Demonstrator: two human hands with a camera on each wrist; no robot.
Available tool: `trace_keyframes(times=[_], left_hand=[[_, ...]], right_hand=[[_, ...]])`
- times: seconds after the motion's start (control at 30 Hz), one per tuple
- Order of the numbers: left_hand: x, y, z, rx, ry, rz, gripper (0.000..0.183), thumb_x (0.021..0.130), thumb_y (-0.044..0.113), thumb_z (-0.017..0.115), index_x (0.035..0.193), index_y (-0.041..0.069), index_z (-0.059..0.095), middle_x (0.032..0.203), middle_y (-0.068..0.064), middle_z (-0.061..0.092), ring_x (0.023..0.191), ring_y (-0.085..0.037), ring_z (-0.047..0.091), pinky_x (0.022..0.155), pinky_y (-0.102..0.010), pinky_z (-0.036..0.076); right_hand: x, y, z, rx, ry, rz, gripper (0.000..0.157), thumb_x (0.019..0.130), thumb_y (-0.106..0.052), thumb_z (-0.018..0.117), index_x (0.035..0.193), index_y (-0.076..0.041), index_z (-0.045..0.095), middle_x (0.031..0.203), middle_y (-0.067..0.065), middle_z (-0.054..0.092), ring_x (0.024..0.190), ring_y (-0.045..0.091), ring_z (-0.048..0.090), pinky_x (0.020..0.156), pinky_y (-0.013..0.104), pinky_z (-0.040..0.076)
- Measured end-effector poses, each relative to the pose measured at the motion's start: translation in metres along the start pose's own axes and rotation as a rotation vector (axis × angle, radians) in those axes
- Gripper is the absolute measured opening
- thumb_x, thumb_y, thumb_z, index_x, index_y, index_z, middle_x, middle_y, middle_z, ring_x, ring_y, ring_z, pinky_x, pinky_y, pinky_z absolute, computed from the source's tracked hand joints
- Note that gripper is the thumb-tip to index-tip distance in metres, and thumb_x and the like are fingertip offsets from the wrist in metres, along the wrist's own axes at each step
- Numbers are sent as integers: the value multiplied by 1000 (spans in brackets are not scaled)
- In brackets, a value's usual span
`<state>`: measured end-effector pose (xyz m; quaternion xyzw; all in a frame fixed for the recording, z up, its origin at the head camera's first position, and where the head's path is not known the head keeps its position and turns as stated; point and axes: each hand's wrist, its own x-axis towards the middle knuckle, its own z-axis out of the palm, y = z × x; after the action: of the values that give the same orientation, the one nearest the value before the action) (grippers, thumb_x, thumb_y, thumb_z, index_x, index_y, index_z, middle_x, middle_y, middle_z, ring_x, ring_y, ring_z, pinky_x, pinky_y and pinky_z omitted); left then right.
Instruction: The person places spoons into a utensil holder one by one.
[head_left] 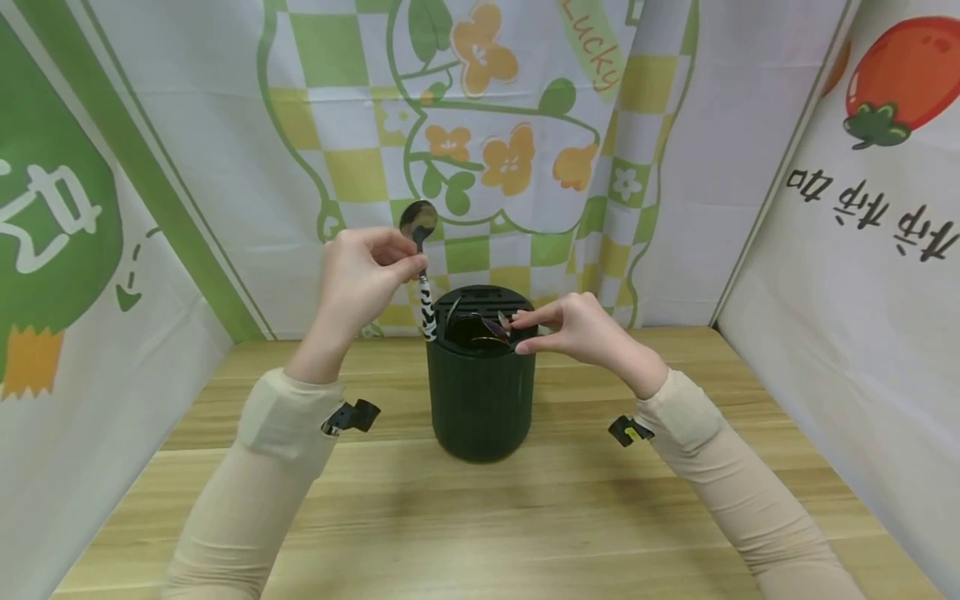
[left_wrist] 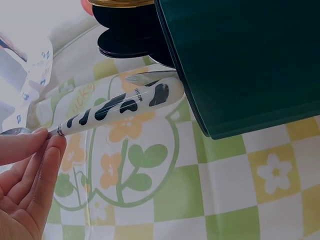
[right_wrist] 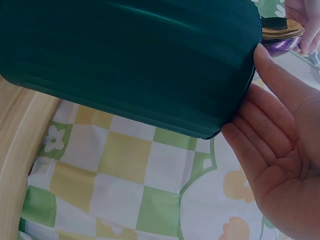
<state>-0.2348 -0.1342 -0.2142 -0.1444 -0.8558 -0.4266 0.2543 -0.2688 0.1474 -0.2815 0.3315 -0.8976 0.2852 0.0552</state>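
My left hand (head_left: 367, 271) pinches a spoon (head_left: 425, 279) by its metal neck, just below the bowl. The bowl points up, and the white handle with black cow-like spots (left_wrist: 125, 106) hangs down to the left rim of a dark green utensil holder (head_left: 482, 400). In the left wrist view the handle's end is right at the rim; whether it touches cannot be told. My right hand (head_left: 573, 329) rests its thumb and fingertips against the holder's right rim, fingers fairly straight. Several spoon bowls, one purplish (right_wrist: 282, 47), stick up from the holder's opening.
The holder stands upright on a wood-grain table (head_left: 480, 525), near its back edge. A printed cloth (head_left: 480, 167) with checks and orange flowers hangs behind it. Further cloth walls (head_left: 840, 317) stand at both sides. A small black device (head_left: 351, 416) is strapped at each wrist.
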Motion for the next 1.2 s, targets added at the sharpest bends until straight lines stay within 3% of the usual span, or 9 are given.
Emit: trace_keyframes(times=[0.5,0.7,1.1,1.2], left_hand=[[4,6,11,-24,2,33,15,84,21,73,85,6,73,78,-9,72,67,-19,65,59,-26,47],[6,3,18,-63,-29,54,13,84,17,73,85,5,72,79,-10,73,67,-20,66,59,-25,48],[5,-9,28,-27,-98,104,10,83,16,73,86,7,73,82,-7,74,69,-16,68,64,-28,52],[4,-12,29,-23,-110,144,9,83,16,74,84,7,73,82,-6,74,68,-15,68,64,-29,53]], right_hand=[[1,0,1,-3,-4,5,34,78,-42,74,109,-29,72,114,-10,69,41,9,13,44,23,24],[1,0,1,-10,4,-1,34,78,-42,75,109,-28,73,113,-9,69,41,9,12,45,23,24],[1,0,0,-17,9,-9,35,78,-43,75,108,-27,73,113,-7,70,40,4,11,45,24,25],[1,0,0,-19,9,-5,35,78,-43,74,109,-27,73,112,-7,70,39,4,12,45,24,26]])
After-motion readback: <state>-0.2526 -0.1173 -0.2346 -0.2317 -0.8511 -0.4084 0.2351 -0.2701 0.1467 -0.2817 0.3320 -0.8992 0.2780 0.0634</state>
